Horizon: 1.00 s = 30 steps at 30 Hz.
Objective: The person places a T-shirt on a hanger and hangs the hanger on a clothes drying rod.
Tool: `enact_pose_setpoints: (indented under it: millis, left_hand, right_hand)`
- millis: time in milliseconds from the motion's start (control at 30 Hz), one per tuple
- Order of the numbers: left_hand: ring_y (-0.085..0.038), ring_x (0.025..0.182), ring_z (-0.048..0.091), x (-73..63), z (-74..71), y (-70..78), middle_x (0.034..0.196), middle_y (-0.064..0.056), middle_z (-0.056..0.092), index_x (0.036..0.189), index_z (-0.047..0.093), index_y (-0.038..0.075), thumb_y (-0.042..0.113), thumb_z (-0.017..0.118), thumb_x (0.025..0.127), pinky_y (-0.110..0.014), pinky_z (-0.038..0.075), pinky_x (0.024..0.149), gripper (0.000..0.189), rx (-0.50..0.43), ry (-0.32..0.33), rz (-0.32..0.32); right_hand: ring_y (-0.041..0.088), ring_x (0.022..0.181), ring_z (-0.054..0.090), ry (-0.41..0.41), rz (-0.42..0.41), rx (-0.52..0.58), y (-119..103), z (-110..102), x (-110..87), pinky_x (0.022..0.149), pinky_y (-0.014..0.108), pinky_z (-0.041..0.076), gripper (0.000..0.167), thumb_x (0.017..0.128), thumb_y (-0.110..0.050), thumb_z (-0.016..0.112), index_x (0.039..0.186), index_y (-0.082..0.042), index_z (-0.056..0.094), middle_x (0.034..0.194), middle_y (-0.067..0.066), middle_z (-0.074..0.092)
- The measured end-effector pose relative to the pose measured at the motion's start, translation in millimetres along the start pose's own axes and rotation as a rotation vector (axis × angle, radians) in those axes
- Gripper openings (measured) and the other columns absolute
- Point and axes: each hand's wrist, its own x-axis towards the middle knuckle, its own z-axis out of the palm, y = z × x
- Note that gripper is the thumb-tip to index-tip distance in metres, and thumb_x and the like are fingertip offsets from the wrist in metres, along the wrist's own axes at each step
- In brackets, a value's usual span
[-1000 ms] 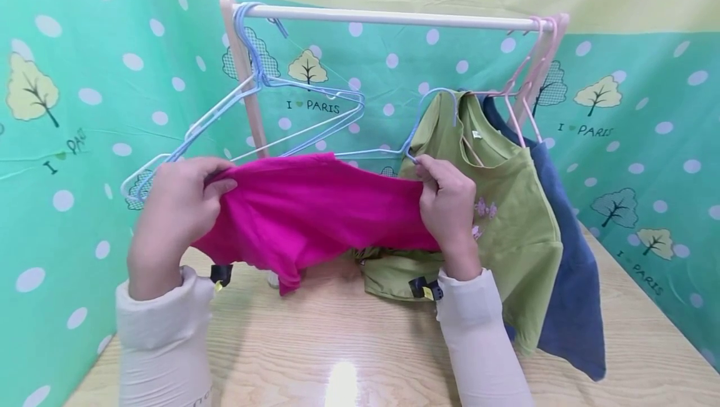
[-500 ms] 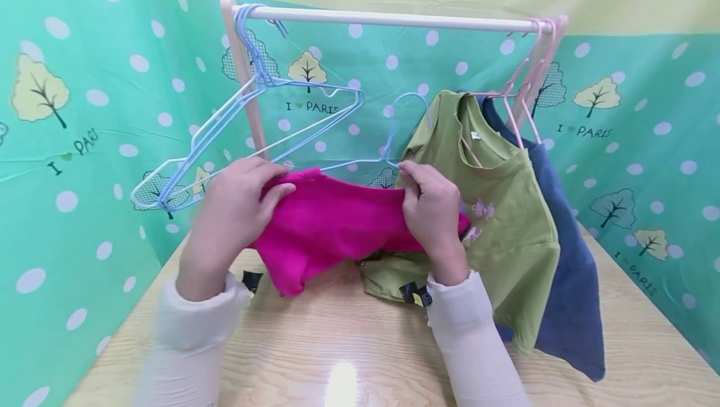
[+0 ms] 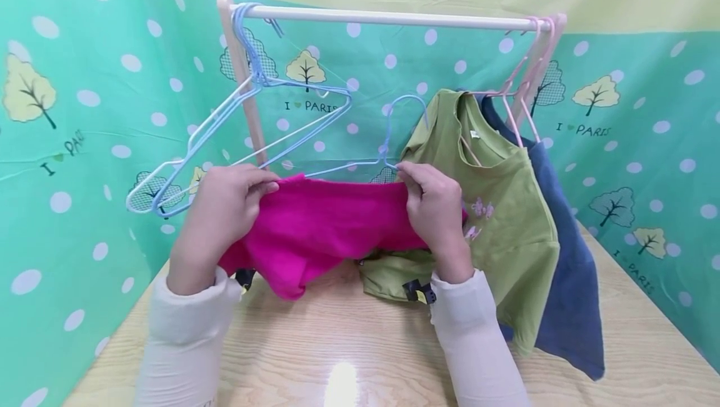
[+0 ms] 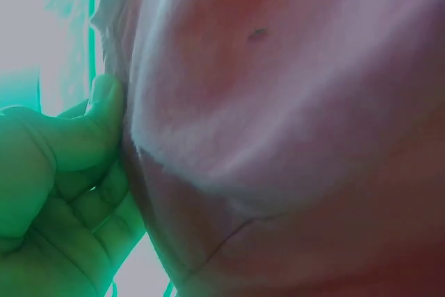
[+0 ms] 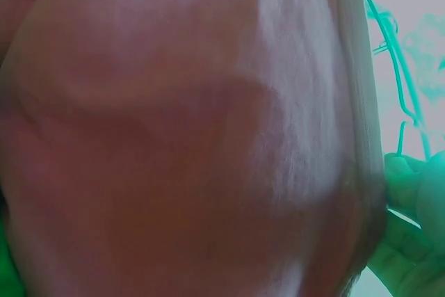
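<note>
A bright magenta garment is stretched between both hands, its upper edge nearly level. My left hand pinches that edge at its left part; in the left wrist view, the left hand's thumb presses on the cloth. Farther right, my right hand grips the same edge with thumb and fingers. Behind the garment is a light blue wire hanger, its hook standing up beside the right fingertips and its lower part hidden by the cloth. The cloth fills most of the right wrist view.
A rack with a white rod stands on the wooden table. Several blue and white hangers hang at its left end. On the right, pink hangers carry a green top and a dark blue garment.
My left hand has moved right, then slightly back left, along with the cloth. The right hand and the blue hanger's hook have shifted a little left. The garment's upper edge is now straighter.
</note>
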Motion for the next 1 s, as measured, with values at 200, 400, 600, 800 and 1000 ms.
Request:
enact_pose_setpoints:
  millis: [200,400,600,800,1000]
  left_hand:
    - [-0.027,0.074,0.07,-0.3,-3.1,2.0,0.09,-0.013,0.076,0.099,0.08,0.0,-0.002,0.077,0.088,-0.042,0.058,0.066,0.011,-0.012,-0.078,-0.041]
    - [-0.027,0.085,0.068,1.1,1.6,13.4,0.099,-0.011,0.075,0.107,0.079,0.003,0.01,0.08,0.09,-0.044,0.056,0.075,0.019,0.007,-0.069,-0.046]
    - [-0.029,0.085,0.069,3.5,13.8,21.1,0.092,-0.009,0.075,0.104,0.08,0.004,0.01,0.08,0.089,-0.045,0.057,0.075,0.016,0.059,-0.055,-0.036]
    - [-0.031,0.085,0.072,3.3,16.9,20.7,0.091,-0.01,0.076,0.101,0.081,0.003,0.006,0.082,0.086,-0.048,0.058,0.077,0.015,0.088,-0.049,-0.068]
    - [-0.032,0.084,0.072,3.5,18.0,19.3,0.092,-0.011,0.076,0.101,0.081,0.004,0.005,0.081,0.086,-0.048,0.058,0.076,0.015,0.097,-0.05,-0.087]
  right_hand:
    - [0.027,0.086,0.074,-0.007,0.017,0.002,-0.5,0.6,-0.5,0.08,0.042,0.059,0.014,0.1,-0.005,0.065,0.102,0.001,0.078,0.094,0.014,0.076]
    - [0.028,0.083,0.073,0.009,0.038,0.001,-3.3,2.6,-0.7,0.076,0.043,0.059,0.012,0.098,-0.002,0.066,0.1,0.002,0.078,0.09,0.015,0.075]
    - [0.029,0.083,0.072,-0.008,0.042,0.004,-6.3,2.8,-0.1,0.077,0.043,0.059,0.012,0.098,-0.003,0.067,0.099,0.002,0.077,0.091,0.015,0.075]
    - [0.028,0.084,0.072,-0.053,0.067,0.023,-4.6,1.3,0.2,0.077,0.042,0.059,0.011,0.098,-0.003,0.067,0.101,0.002,0.077,0.093,0.015,0.076]
    - [0.028,0.083,0.072,-0.096,0.098,0.003,-1.4,-0.9,0.4,0.077,0.042,0.058,0.012,0.098,-0.001,0.066,0.101,0.002,0.077,0.094,0.015,0.076]
